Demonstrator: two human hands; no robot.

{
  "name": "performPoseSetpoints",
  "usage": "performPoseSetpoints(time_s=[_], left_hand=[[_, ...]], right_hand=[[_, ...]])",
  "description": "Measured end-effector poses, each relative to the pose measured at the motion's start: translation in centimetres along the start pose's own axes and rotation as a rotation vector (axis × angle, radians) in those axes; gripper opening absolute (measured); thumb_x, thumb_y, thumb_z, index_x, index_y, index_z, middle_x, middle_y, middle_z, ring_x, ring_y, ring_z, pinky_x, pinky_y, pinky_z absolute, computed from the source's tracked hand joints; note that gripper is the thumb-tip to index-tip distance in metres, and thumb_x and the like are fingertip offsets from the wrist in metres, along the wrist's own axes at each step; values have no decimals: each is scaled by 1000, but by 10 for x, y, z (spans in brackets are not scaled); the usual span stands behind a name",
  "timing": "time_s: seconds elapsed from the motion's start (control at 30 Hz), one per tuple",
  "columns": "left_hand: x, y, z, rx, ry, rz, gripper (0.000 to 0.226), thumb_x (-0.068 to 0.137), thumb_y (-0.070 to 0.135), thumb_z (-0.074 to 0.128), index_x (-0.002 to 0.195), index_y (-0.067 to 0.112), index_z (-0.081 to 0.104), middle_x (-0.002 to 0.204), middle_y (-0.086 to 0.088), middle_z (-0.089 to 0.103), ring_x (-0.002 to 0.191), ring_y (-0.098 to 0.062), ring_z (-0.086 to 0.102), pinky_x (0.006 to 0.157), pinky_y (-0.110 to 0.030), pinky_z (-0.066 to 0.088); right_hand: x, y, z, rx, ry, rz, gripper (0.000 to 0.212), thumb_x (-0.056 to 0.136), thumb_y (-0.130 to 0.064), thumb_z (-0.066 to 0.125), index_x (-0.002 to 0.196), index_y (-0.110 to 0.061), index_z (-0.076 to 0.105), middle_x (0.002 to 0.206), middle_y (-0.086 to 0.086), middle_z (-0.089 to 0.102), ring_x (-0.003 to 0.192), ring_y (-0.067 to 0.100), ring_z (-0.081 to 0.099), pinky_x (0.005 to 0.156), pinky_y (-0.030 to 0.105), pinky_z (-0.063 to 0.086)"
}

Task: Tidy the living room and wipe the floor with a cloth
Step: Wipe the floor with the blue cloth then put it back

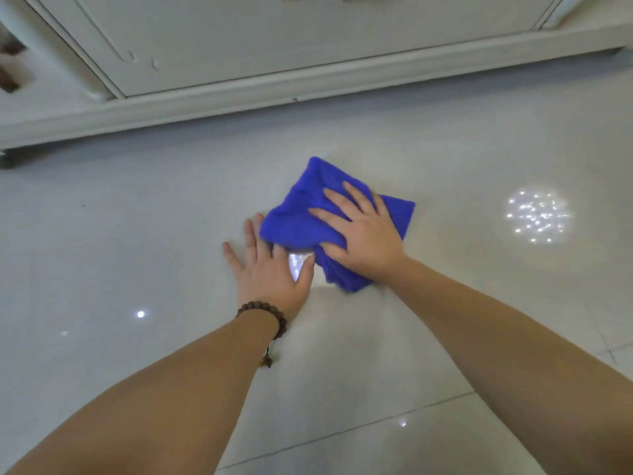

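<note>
1. While both arms reach forward and down in the head view, a blue cloth (pixel 308 217) lies crumpled on the glossy pale tiled floor (pixel 137 234), near the middle of the picture.
2. Right hand (pixel 363 231) lies palm down on the cloth, fingers (pixel 337 197) spread wide and flat, pressing it to the floor rather than gripping it; the thumb points toward the left hand.
3. Cloth edges stick out past the right hand on the far side, on the right side and under the wrist.
4. Left hand (pixel 270 265) lies flat on the bare floor just beside the cloth, palm down and fingers spread; its longest fingertips touch or slip under the cloth's near-left edge, though which I cannot tell.
5. Between the two hands a bright patch of light reflects off the floor.
6. A dark beaded bracelet (pixel 265 313) circles the left wrist, with a short tassel hanging toward the floor.
7. Beyond the cloth, well apart from it, a white cabinet (pixel 274 46) runs across the top of the picture, its base moulding slanting from lower left to upper right.
8. A round cluster of light spots (pixel 537 216) shines on the floor to the right of the cloth.
9. Thin grout lines cross the tiles under the right forearm.
</note>
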State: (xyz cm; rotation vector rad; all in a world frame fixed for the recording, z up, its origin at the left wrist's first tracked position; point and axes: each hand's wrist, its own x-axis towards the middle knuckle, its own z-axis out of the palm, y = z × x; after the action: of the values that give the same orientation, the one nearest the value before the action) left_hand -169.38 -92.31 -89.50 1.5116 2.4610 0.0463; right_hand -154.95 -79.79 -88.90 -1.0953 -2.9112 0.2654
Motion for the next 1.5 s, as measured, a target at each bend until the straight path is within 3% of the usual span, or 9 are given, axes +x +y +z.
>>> performPoseSetpoints(time_s=[0.23,0.37,0.47,0.67,0.9,0.97,1.13,1.37,1.5], left_hand=[[-1,0,-4,29,-39,-9,80,90,68,13,151,25,-18,158,-6,-23,143,-21,-28,113,-58,-13],[-1,0,-4,27,-35,-16,80,89,67,16,152,26,-13,159,-6,-18,144,-20,-26,113,-58,-13],[0,-1,-3,15,-18,-20,81,88,68,16,151,26,-11,160,-6,-15,145,-20,-22,114,-58,-10],[2,0,-4,40,-26,-9,78,91,66,12,151,25,-16,158,-6,-21,143,-20,-27,114,-57,-14],[2,-1,-1,10,-5,-18,72,89,52,7,154,21,1,161,-8,-9,147,-22,-14,114,-59,-10],[1,-1,0,17,-10,-11,71,90,52,8,154,23,-6,160,-8,-13,146,-22,-17,114,-58,-11],[-1,0,-1,43,-2,-3,72,93,57,12,152,22,-11,160,-9,-16,145,-23,-21,114,-59,-12],[1,-2,-2,79,-27,-5,71,95,55,16,153,21,-5,160,-11,-12,147,-26,-14,113,-63,-5],[-4,0,-6,78,-49,26,75,90,58,11,152,20,-9,160,-11,-15,146,-26,-17,113,-61,-9]], right_hand=[[28,133,-41,151,160,1205,62,90,-54,33,148,-33,26,159,1,13,146,31,4,113,59,5],[82,11,-10,67,67,425,60,87,-56,39,144,-40,30,158,-4,18,146,27,8,113,54,6],[79,44,-20,-18,-46,24,64,82,-62,31,142,-41,36,155,-4,28,144,25,19,112,53,19],[-8,184,-49,150,162,1199,61,92,-55,32,149,-34,22,159,1,12,146,29,4,113,60,9],[-29,-15,5,1,75,233,59,83,-56,40,139,-39,42,152,-3,34,143,26,24,110,56,20],[-58,27,-2,-7,99,318,61,80,-58,37,138,-39,43,151,-3,37,141,26,28,108,57,24],[-125,98,-23,102,200,1135,68,81,-59,28,145,-36,32,158,-2,20,145,26,11,112,59,12],[-148,-70,18,-26,84,333,58,84,-55,42,140,-39,41,152,-2,35,141,26,27,109,53,20],[-215,39,-2,-29,78,698,65,81,-60,27,143,-39,35,155,-4,28,143,23,20,110,53,19]])
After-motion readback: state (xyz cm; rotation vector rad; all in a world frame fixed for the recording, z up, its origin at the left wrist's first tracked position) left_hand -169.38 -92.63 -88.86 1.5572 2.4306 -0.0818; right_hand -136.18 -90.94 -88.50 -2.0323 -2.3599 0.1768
